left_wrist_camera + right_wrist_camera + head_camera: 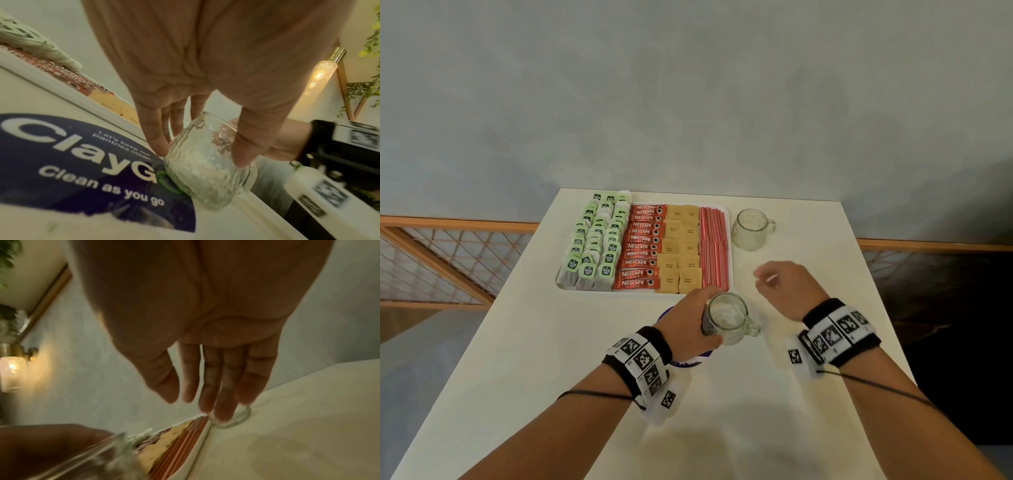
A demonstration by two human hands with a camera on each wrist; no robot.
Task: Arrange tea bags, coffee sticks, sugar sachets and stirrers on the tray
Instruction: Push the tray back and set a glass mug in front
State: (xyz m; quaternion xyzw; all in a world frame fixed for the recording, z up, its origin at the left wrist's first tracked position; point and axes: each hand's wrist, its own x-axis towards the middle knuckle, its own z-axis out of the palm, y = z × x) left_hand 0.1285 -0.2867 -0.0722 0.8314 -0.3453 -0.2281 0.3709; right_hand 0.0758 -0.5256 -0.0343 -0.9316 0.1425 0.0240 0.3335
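Note:
A white tray (726,219) holds rows of green-tagged tea bags (594,246), red coffee sticks (642,246), brown sugar sachets (679,250) and red stirrers (713,250). Just in front of the tray my left hand (688,323) grips a ribbed glass mug (729,318) around its body, fingers and thumb on opposite sides (201,162). My right hand (784,287) hovers over the table right of the tray, fingers loose and empty (216,386).
A second glass mug (751,228) stands right of the tray's far end. A dark round sticker (72,162) with white lettering lies under my left hand. The white table (551,359) ends close on both sides; wooden lattice rails (441,260) flank it.

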